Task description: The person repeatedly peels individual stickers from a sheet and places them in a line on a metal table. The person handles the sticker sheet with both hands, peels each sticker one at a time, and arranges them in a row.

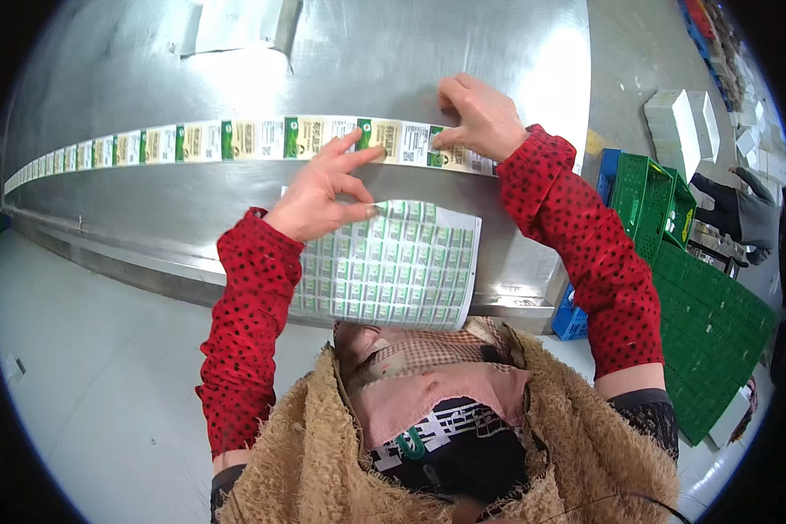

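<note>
A long strip of printed labels (pixel 239 141) in green, cream and white runs across the metal table, curving away to the left. My left hand (pixel 331 190) pinches the top edge of a sheet of small green-and-white stickers (pixel 386 268) between thumb and index finger. Its other fingers spread over the strip. The sheet hangs in a bend at the table's near edge, in front of my body. My right hand (pixel 481 118) is at the strip's right part, thumb tip pressed on a label beside a small pale patch. Its index finger is curled, apart from the thumb.
The stainless steel table (pixel 380 59) carries a white packet (pixel 236 26) at the far side. Right of it on the floor stand green plastic crates (pixel 638 190), a blue crate (pixel 570 318), a green plastic panel (pixel 711 334) and white foam boxes (pixel 674 131). Another person (pixel 753 209) is at the far right.
</note>
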Tool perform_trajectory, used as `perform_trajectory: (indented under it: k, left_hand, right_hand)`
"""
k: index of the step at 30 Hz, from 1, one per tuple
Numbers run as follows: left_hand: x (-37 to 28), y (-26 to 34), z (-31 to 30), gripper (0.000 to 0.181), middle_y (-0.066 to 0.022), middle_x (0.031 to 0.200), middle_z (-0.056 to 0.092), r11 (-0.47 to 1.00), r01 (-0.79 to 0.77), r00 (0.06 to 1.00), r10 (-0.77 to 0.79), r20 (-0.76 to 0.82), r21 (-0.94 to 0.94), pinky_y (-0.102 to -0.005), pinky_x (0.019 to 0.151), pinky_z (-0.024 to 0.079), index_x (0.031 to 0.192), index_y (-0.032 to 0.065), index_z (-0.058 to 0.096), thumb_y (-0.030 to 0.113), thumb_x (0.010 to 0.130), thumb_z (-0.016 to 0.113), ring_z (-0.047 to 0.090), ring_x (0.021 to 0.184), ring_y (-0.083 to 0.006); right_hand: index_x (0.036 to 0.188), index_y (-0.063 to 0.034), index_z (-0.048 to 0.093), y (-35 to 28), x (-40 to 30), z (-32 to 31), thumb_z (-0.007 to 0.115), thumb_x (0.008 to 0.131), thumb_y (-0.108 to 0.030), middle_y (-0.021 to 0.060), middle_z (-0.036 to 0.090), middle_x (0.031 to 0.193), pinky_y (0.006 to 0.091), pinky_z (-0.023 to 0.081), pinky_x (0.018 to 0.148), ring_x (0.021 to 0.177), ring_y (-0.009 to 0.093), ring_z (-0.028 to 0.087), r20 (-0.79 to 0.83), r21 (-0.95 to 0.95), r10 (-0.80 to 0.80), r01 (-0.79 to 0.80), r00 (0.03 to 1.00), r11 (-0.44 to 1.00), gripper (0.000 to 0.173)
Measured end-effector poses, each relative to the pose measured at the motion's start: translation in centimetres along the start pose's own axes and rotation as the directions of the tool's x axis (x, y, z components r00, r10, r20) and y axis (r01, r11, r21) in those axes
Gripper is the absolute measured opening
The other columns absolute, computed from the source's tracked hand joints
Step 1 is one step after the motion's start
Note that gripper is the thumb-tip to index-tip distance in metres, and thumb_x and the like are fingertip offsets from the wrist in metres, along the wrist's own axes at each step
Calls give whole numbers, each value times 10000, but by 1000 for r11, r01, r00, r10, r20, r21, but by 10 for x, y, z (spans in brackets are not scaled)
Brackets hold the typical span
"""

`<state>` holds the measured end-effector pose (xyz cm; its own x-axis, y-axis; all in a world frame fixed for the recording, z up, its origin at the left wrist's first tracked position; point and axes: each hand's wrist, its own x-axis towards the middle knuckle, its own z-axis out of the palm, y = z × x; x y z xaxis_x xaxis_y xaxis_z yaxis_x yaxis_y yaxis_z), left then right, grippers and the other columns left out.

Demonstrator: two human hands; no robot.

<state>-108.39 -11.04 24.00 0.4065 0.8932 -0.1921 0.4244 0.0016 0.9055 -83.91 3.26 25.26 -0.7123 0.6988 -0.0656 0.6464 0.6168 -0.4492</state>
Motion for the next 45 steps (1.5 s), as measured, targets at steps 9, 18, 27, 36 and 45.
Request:
perform_trajectory:
  k: [9,18,27,36,45]
  left_hand:
    - [-4,4,-9,65,-79,1422,495,995,14,999,-11,33,-95,-481,1158,204,769,101,748,79,720,785,199,1449,-319]
    - [3,5,-10,92,-78,1418,499,999,-50,994,50,93,-6,-479,1148,218,773,97,739,63,704,788,223,1437,-345]
    - [-3,37,-14,120,-110,1382,530,996,8,999,-3,54,-93,-503,1136,236,815,75,726,-9,731,740,243,1435,-338]
    - [2,32,-11,87,-99,1155,659,992,16,993,-2,114,-125,-410,1049,375,861,37,710,19,777,719,500,1237,-272]
    - [-3,41,-20,105,-34,815,677,932,263,953,-212,215,-247,-266,734,494,912,1,708,78,842,704,600,771,-105]
  right_hand:
    - [887,-38,570,9,-34,15,750,796,-224,92,591,801,329,472,602,693,203,578,49,435,335,-322,941,841,274]
    - [1309,-153,502,-6,-70,43,647,819,-408,95,421,1395,442,272,1100,1319,269,364,-25,-223,-103,95,994,970,571]
    - [1457,-225,375,102,-192,-19,524,814,-634,118,153,1581,502,47,1185,1471,299,92,154,-495,16,63,988,867,775]
    - [1339,-143,508,51,-208,-46,657,855,-334,146,448,1399,456,308,1091,1282,311,431,-220,-256,158,-213,963,943,541]
    - [1086,-1,578,-76,-145,-5,712,776,-82,138,648,1017,346,506,846,947,260,643,83,675,288,-267,954,688,348]
